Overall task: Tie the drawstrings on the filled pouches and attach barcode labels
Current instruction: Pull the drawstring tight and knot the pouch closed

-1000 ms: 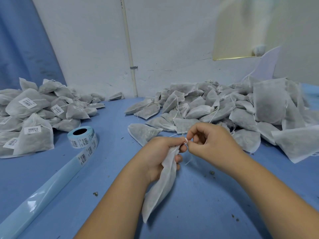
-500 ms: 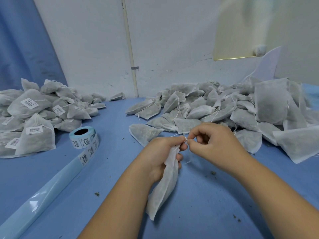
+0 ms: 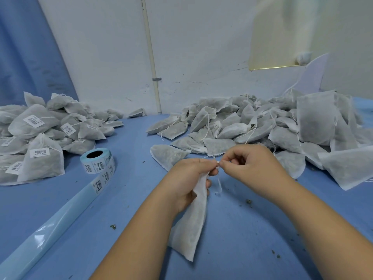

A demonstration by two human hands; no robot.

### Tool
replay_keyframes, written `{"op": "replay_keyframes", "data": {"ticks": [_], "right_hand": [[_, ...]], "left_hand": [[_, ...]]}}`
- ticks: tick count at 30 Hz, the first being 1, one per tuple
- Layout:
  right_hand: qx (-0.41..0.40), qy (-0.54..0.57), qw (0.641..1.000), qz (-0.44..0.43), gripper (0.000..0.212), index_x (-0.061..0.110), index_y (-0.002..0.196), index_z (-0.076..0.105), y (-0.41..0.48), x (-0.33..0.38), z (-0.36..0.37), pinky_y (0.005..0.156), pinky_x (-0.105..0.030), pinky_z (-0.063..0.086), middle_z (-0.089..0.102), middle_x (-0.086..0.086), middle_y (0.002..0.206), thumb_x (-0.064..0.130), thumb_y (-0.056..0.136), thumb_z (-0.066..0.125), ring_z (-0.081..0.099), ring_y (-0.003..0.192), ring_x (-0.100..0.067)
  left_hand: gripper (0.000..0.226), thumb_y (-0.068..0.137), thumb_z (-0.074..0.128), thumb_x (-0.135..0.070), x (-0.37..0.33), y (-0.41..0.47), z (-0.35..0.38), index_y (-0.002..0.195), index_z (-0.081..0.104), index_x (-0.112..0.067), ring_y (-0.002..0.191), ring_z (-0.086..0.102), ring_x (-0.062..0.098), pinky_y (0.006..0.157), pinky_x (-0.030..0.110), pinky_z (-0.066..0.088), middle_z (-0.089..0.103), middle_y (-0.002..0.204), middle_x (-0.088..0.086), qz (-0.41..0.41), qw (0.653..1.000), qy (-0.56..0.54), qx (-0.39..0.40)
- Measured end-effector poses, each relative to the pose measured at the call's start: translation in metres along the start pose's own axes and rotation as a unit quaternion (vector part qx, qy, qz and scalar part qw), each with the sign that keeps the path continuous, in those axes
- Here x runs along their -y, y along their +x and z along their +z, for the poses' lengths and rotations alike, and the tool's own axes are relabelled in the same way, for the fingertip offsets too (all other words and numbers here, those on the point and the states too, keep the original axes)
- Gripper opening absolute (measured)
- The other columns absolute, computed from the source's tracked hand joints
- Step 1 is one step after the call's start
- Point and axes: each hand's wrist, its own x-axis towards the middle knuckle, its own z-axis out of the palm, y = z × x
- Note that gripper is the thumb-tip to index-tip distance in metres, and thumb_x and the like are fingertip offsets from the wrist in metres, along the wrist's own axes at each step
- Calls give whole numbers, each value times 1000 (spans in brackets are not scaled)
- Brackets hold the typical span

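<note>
A white filled pouch (image 3: 192, 223) hangs from my left hand (image 3: 187, 178), which grips its gathered neck above the blue table. My right hand (image 3: 252, 166) pinches the thin white drawstring (image 3: 219, 183) right at the neck, fingertips against the left hand's; a loose string end dangles below. A roll of barcode labels (image 3: 97, 161) stands left of centre, its blue backing strip (image 3: 50, 229) trailing toward the near left edge.
A heap of unlabelled pouches (image 3: 262, 126) fills the back right of the blue table (image 3: 232, 249). Labelled pouches (image 3: 38, 136) are piled at the left. Small crumbs lie scattered on the table. A white wall with a pipe (image 3: 151, 57) stands behind.
Both hands have stayed together at the pouch neck, working the string with small finger moves. A loose string end now hangs below the fingers. The pouch hangs as before.
</note>
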Motion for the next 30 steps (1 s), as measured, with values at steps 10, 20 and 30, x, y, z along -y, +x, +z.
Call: {"op": "replay_keyframes", "data": {"ticks": [10,20,30], "right_hand": [[7,138,985,101,13,11,70,63,4,-4,-15,46,-18,37,51,5,53,22,75,61,43,46,-7],[32,247,960,131,15,15,63,59,7,-5,-19,46,-23,35,45,2,53,28,58,64,42,51,-17],[-35,342,926,158,17,22,50,55,10,-6,-22,40,-22,32,43,2,57,21,64,64,42,50,-12]], "left_hand": [[20,95,63,-19,-2,-2,-7,78,72,-15,46,48,4,48,15,40,60,63,-5,10,997,62,44],[32,93,64,-21,-2,-1,-11,62,72,-21,47,41,5,51,18,35,51,58,-6,22,997,62,41],[22,77,67,-40,1,0,-18,83,78,-21,78,61,15,71,23,47,70,85,2,29,993,78,78]]}}
